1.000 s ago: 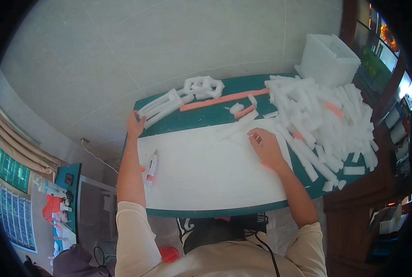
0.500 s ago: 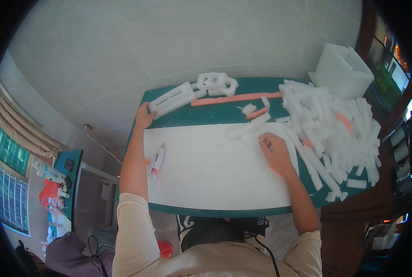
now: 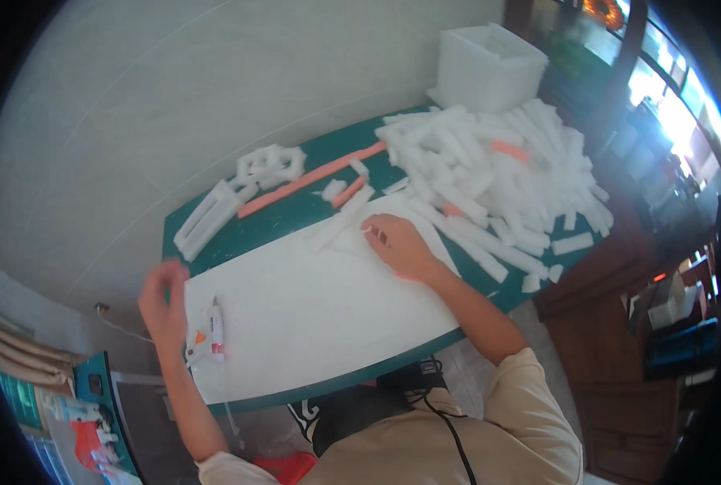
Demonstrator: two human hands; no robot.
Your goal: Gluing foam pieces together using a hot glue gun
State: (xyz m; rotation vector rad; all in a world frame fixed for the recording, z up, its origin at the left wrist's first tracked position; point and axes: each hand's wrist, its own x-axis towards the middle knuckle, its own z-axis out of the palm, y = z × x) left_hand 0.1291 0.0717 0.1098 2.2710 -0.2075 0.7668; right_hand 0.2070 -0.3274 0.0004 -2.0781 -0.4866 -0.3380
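Observation:
My left hand (image 3: pixel 164 303) is in the air at the table's left edge, beside a white glue gun (image 3: pixel 217 330) with an orange trigger. It is slightly blurred; its fingers are bent but apart, and nothing shows in them. Just beyond it lies a long white foam frame (image 3: pixel 211 220). My right hand (image 3: pixel 397 245) rests on the right part of a white board (image 3: pixel 296 299), fingers curled in. A small white bit shows at its fingertips, too small to name. White foam strips (image 3: pixel 346 214) lie close to those fingertips.
A heap of white foam strips (image 3: pixel 490 162) covers the table's right side, with a white foam box (image 3: pixel 490 69) behind. Along the back lie a long pink foam strip (image 3: pixel 312 179), a short pink piece (image 3: pixel 348 192) and joined foam rings (image 3: pixel 271 166). A wall stands behind the table.
My left hand has let go of the long foam frame and drawn back toward me, off the frame's near end. My right hand stays on the board. The whole view has turned toward the right.

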